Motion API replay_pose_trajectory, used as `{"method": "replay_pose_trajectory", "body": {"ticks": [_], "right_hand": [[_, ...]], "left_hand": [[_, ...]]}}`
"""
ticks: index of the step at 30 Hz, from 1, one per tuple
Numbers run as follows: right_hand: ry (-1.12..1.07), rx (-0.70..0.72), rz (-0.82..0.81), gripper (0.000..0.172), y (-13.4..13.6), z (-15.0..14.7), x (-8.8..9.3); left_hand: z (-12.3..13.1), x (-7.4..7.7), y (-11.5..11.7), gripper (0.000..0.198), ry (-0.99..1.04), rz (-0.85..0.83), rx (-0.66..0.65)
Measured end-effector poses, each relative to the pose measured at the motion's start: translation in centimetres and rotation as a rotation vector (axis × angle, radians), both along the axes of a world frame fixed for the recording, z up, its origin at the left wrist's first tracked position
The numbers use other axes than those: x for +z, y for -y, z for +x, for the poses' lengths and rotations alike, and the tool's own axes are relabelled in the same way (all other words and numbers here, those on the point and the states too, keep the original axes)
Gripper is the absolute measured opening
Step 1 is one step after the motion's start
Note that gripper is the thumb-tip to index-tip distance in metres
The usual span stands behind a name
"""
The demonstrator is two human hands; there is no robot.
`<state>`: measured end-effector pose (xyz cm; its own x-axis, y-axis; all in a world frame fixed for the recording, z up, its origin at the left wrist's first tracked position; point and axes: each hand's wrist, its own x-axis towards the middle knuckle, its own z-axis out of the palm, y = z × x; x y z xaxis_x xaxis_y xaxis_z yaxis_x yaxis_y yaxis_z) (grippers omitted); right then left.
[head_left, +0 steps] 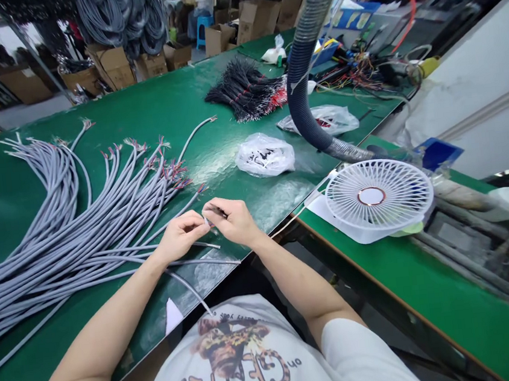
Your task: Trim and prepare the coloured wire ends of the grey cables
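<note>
My left hand (180,234) and my right hand (234,220) meet over the near edge of the green table (158,103). Both are closed, pinching the stripped end of one grey cable (187,285) between the fingertips. That cable runs from my hands back down toward my shirt. To the left lies a big fanned bundle of grey cables (71,228), their ends showing short coloured wires. The bundle's nearest ends sit just above my left hand.
A white desk fan (377,196) lies face up at the right. A ribbed grey hose (303,70) curves down behind it. Two clear plastic bags (264,153) and a black wire bundle (246,88) lie farther back. Cardboard boxes (114,66) stand beyond the table.
</note>
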<state>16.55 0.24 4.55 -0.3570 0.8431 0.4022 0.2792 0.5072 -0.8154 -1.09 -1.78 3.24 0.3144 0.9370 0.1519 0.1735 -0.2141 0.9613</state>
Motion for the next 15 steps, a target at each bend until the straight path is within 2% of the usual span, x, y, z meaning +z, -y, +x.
{"method": "replay_pose_trajectory", "body": {"ticks": [4,7,10,15], "right_hand": [[-0.047,0.025,-0.135,0.023,0.3,0.8,0.2],[0.01,0.06,-0.098,0.026,0.9,1.3,0.1],[0.057,0.07,0.085,0.024,1.5,1.4,-0.3],[0.154,0.053,0.562,0.019,2.7,1.1,-1.4]], "left_hand": [[-0.4,0.7,0.0,0.021,0.009,0.014,0.046],[-0.5,1.5,0.2,0.021,-0.027,-0.023,0.021],[-0.4,2.3,0.5,0.021,-0.081,-0.041,0.01],[0.0,2.5,0.9,0.026,-0.07,-0.132,0.036]]}}
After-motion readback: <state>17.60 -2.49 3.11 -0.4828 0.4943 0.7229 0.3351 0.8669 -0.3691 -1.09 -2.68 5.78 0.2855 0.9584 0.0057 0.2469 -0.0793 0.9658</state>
